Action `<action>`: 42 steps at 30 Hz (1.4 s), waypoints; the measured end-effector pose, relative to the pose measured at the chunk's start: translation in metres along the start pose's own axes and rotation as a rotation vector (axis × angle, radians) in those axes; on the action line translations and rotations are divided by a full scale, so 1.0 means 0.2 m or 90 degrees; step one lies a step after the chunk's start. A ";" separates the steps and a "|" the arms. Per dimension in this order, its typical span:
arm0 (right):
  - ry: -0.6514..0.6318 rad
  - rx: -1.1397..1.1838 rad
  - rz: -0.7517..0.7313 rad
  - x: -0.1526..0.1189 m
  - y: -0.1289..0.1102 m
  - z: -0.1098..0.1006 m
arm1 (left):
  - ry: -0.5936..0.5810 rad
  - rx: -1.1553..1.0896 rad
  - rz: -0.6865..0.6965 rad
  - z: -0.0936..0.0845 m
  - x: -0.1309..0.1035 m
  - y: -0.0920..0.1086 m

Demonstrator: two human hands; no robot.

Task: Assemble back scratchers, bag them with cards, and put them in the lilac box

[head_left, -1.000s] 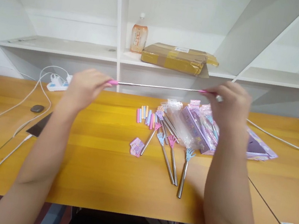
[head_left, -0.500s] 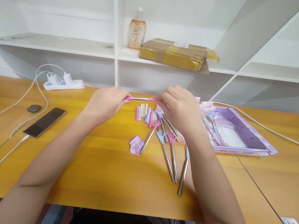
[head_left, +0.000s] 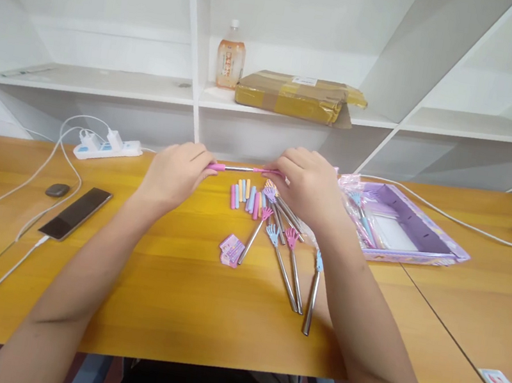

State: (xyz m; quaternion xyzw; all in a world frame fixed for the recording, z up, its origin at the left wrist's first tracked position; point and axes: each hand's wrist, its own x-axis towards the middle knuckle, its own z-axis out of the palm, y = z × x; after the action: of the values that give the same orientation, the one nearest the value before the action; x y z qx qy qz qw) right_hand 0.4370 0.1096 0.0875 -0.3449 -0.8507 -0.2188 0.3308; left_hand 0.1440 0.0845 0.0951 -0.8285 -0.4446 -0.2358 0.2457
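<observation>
Between my hands, a back scratcher (head_left: 239, 169) with a silver rod and pink ends is held level above the table. My left hand (head_left: 175, 173) is closed round its pink handle end. The fingers of my right hand (head_left: 303, 183) pinch the other pink end, which they mostly hide. Just below lie short coloured handle sleeves (head_left: 239, 194) in pink, blue, yellow and purple. Nearer me, several metal back scratchers with hand-shaped heads are spread out, among them a pink one (head_left: 295, 269) and a blue one (head_left: 313, 291). Small purple cards (head_left: 231, 250) lie to their left.
A purple tray (head_left: 420, 259) with wrapped back scratchers stands at right. On the left are a phone (head_left: 76, 213), a small black object (head_left: 57, 190), white cables and a power strip (head_left: 108, 149). The shelf behind holds a bottle (head_left: 230, 58) and a taped carton (head_left: 295, 97).
My left hand has shifted slightly left, and more of the pink handle shows beside its fingers. Both hands still hold the back scratcher. The view has tilted slightly.
</observation>
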 end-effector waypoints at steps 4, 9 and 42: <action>0.015 -0.020 0.007 0.01 0.02 0.01 | 0.037 0.011 0.019 0.00 0.01 -0.04; 0.046 -0.026 0.096 -0.06 0.29 -0.01 | 0.108 0.049 -0.017 -0.02 -0.02 -0.33; 0.040 -0.115 0.425 -0.42 0.84 -0.24 | 0.022 -0.096 -0.136 -0.04 -0.27 -0.84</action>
State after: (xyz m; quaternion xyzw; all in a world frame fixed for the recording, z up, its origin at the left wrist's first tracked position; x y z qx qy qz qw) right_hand 0.6256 0.1547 0.0847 -0.6250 -0.6577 -0.1834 0.3785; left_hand -0.0266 0.1264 0.1017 -0.7882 -0.5071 -0.3079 0.1637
